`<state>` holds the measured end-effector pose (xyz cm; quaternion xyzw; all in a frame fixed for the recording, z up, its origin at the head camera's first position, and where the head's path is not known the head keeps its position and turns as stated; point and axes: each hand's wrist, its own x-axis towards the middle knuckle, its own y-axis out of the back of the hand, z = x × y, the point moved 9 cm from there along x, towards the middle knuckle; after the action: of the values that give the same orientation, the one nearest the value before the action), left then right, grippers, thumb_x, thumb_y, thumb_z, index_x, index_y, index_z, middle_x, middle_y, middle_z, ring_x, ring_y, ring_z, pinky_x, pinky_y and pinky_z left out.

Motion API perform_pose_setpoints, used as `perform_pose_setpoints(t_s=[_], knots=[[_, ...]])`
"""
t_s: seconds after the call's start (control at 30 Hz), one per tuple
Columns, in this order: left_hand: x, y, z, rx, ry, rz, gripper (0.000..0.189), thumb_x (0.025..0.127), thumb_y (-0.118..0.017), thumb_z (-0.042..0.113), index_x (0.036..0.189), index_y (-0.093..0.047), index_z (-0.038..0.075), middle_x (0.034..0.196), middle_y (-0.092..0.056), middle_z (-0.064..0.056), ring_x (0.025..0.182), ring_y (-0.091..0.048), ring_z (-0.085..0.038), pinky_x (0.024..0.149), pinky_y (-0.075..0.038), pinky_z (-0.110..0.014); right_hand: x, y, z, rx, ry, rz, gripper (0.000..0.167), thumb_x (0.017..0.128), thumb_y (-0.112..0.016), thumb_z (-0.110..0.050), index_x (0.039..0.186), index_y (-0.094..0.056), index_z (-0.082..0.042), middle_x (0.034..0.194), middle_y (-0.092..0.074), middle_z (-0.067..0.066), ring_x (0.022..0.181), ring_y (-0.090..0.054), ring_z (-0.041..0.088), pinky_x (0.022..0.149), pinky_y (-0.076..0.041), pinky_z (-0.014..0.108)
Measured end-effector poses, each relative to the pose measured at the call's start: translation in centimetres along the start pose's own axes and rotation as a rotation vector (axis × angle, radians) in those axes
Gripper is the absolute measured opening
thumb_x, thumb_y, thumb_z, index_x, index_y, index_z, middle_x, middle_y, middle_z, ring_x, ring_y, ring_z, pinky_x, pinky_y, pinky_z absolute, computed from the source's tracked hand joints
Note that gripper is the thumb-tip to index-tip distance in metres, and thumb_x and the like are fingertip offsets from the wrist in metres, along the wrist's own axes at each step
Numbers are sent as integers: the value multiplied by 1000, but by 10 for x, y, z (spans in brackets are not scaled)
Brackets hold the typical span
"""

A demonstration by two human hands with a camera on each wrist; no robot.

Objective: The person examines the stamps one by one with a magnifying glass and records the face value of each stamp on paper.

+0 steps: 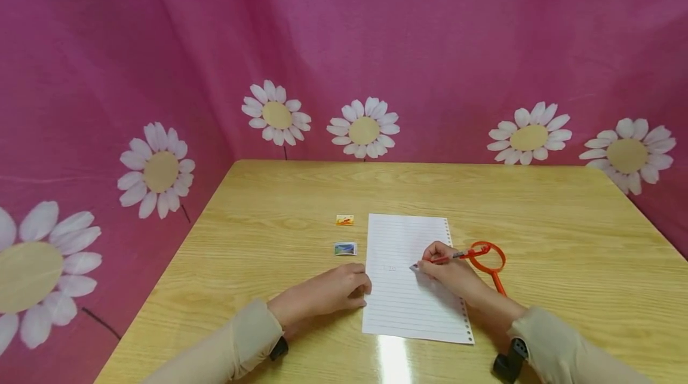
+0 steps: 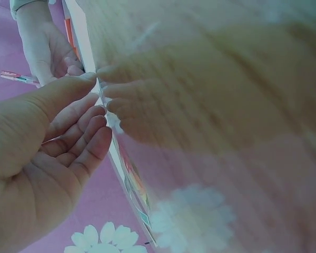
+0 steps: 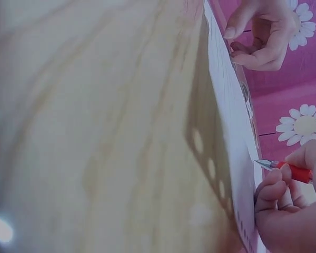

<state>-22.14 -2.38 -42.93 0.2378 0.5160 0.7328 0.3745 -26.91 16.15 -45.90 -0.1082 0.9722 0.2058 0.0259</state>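
Note:
A lined sheet of paper (image 1: 403, 306) with punched holes along its right edge lies on the table, bearing a small faint mark near its middle. My right hand (image 1: 451, 273) pinches a red pen (image 1: 442, 259), its tip at the paper. In the right wrist view the pen (image 3: 295, 172) shows its metal tip close to the sheet (image 3: 237, 126). At the paper's left edge rests my left hand (image 1: 341, 288), fingers loosely bent, its fingertips touching the edge. The left wrist view shows nothing gripped in that hand (image 2: 52, 142).
An orange-red magnifying glass (image 1: 498, 281) lies right of the paper, partly behind the right forearm. Two small stamp-like pictures, one yellow (image 1: 344, 220) and one blue-green (image 1: 346, 248), lie left of the sheet. A pink curtain (image 1: 430, 43) with daisies surrounds the wooden table (image 1: 564, 217).

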Motion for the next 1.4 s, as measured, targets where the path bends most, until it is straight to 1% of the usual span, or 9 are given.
perform_pose_setpoints(t_s=[0.1,0.23,0.47,0.7,0.8,1.1,1.27,1.4], knots=[[-1,0,0,1,5,-1,10,95,-64,17,102,-69,10,98,-61,0,87,-53,-5,80,-47,-14,-1,-2,1,19,-8,2,19,90,-64,-12,94,-51,2,67,-49,-6,60,-45,4,55,-35,19],[-1,0,1,20,-3,9,11,95,-64,17,101,-69,10,98,-62,0,88,-53,-5,81,-47,-14,0,-4,1,30,3,6,20,91,-64,-13,96,-51,2,69,-48,-5,62,-44,4,56,-35,19],[-1,1,1,25,-14,9,10,96,-63,17,100,-69,11,96,-60,0,86,-51,-5,80,-47,-15,0,-3,-2,-13,32,30,20,91,-65,-13,95,-52,2,69,-47,-6,60,-43,3,54,-34,19],[-1,2,2,22,-17,8,10,95,-63,18,100,-69,10,96,-60,0,86,-51,-5,80,-47,-15,0,-2,-2,-28,30,7,18,89,-64,-11,92,-52,1,67,-47,-5,59,-42,4,52,-33,19],[-1,1,1,27,-16,5,11,96,-63,18,101,-69,10,97,-61,-1,86,-52,-5,79,-47,-15,-1,-2,-3,-31,45,-8,17,88,-64,-10,91,-52,2,67,-46,-6,58,-41,4,52,-33,19],[0,3,3,46,-42,22,11,93,-66,17,99,-68,8,94,-61,-1,83,-50,-5,77,-46,-13,-1,-3,-7,12,71,-37,18,87,-64,-7,92,-51,5,66,-47,-7,60,-41,3,54,-32,18],[-1,1,3,35,-23,2,12,95,-64,18,101,-69,9,96,-61,-1,86,-52,-5,80,-47,-15,-2,-4,-5,17,57,-46,19,88,-65,-8,93,-51,4,66,-48,-6,59,-42,4,52,-32,19],[-1,1,3,31,-24,4,12,95,-64,18,102,-69,9,97,-61,-1,87,-54,-7,81,-48,-15,-2,-4,-4,18,47,-55,19,89,-64,-9,93,-51,4,66,-48,-5,57,-42,4,51,-33,19]])
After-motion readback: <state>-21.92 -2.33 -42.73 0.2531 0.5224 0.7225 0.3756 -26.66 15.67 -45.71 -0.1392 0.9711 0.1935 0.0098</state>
